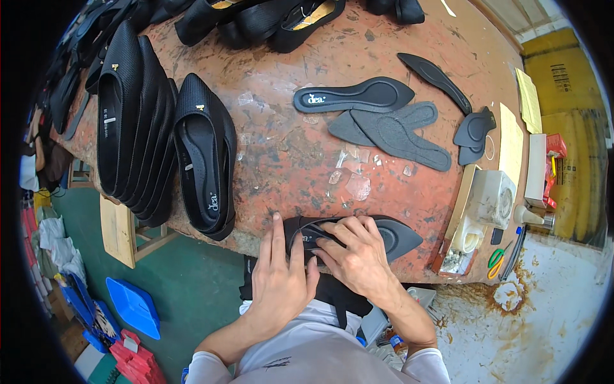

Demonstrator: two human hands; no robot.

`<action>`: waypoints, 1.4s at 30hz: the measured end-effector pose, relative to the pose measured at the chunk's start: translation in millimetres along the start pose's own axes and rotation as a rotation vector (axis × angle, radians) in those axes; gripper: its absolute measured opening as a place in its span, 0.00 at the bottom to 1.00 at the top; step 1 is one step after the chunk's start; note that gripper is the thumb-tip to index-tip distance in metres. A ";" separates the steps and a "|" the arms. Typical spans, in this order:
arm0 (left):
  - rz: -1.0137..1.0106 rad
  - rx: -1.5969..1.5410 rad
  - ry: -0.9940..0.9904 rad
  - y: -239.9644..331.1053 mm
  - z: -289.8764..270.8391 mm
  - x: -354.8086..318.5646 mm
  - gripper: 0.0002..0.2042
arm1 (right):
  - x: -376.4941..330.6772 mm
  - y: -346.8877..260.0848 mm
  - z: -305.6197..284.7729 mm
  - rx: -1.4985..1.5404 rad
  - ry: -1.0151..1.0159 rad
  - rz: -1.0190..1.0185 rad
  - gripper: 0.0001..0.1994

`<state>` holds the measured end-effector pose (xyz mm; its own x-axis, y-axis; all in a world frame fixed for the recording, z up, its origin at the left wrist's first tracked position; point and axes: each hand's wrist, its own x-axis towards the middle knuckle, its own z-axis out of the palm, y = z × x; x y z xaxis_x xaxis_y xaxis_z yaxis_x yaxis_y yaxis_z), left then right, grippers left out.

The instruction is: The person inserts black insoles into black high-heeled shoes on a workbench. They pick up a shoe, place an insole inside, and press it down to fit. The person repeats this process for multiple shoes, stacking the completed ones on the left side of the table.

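Observation:
At the table's near edge, a black pointed insole [401,238] lies with its tip to the right. White print shows near its heel end, between my hands. A black edge curves around that end; whether it belongs to a shoe is hard to tell under the fingers. My left hand [279,278] rests beside the heel end, its fingers stretched out and apart, touching the black edge. Over the middle of the insole, my right hand [358,256] has bent fingers closed on it, thumb toward the left hand. What lies beneath those fingertips is hidden.
Nested black shoes [137,121] and another pair [203,153] stand at left; more shoes [294,22] lie at the back. Loose insoles [400,134] lie beyond my hands. A wooden tray [462,217], glue container [492,195] and scissors [495,261] sit at right.

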<state>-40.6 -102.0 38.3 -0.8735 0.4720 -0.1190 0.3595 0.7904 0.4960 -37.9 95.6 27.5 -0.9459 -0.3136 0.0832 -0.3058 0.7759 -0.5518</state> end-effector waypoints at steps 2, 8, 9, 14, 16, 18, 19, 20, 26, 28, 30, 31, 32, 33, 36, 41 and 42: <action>-0.036 0.038 -0.023 6.2 0.9 9.0 0.28 | -3.1 -1.4 2.9 -0.023 -0.026 -0.010 0.13; -0.082 0.144 -0.086 12.2 7.7 10.5 0.31 | -23.1 -15.7 -28.1 -0.391 0.092 0.603 0.31; -0.087 0.142 -0.082 11.6 8.3 8.2 0.31 | -27.7 -11.2 -27.1 -0.390 0.081 0.681 0.32; -0.074 0.122 -0.071 10.9 9.0 5.2 0.30 | -28.1 -5.0 -13.7 -0.392 0.094 0.690 0.36; -0.035 0.117 -0.039 9.7 10.3 6.7 0.29 | -27.1 -0.6 -10.9 -0.399 0.088 0.685 0.35; 0.017 0.104 -0.015 5.6 10.1 8.2 0.28 | -24.0 3.5 -11.3 -0.364 0.048 0.670 0.34; 0.057 0.088 -0.007 1.9 8.0 8.8 0.27 | -24.5 5.0 -14.5 -0.354 0.035 0.670 0.33; 0.113 0.082 0.015 0.0 3.0 14.4 0.26 | -23.9 8.4 -20.2 -0.348 0.020 0.616 0.29; 0.562 -0.162 -0.045 33.5 71.5 1.2 0.19 | -22.3 -4.0 -39.0 -0.220 -0.075 0.566 0.24; 0.475 -0.121 -0.129 36.2 101.4 8.9 0.27 | -60.5 -50.0 -25.4 -0.337 -0.113 0.519 0.36; 0.523 -0.074 0.151 45.8 112.2 12.2 0.33 | -73.3 -70.2 -17.4 -0.309 -0.171 0.548 0.58; 0.513 -0.073 0.139 47.1 115.7 11.8 0.33 | -67.0 -58.6 -12.0 -0.278 -0.117 0.554 0.59; 0.479 -0.087 0.032 48.4 112.0 13.6 0.33 | -54.4 -35.2 -6.1 -0.253 -0.068 0.567 0.61; 0.447 -0.092 -0.098 51.2 107.5 16.2 0.33 | -44.2 -14.6 -2.7 -0.234 -0.008 0.583 0.62; 0.412 -0.075 -0.223 52.5 99.8 20.6 0.33 | -54.6 -24.6 2.9 -0.311 -0.047 0.582 0.63; 0.438 -0.204 -0.208 47.9 105.9 28.2 0.33 | -38.1 -1.6 0.1 -0.255 0.036 0.571 0.61; 0.431 -0.213 -0.243 48.9 104.0 30.3 0.33 | -22.0 15.7 -9.8 -0.198 -0.035 0.611 0.60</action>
<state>-15.4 -8.4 -30.4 -0.5512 0.8330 -0.0489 0.5724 0.4201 0.7042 -22.9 120.1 25.2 -0.9529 0.2018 -0.2263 0.2695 0.9058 -0.3270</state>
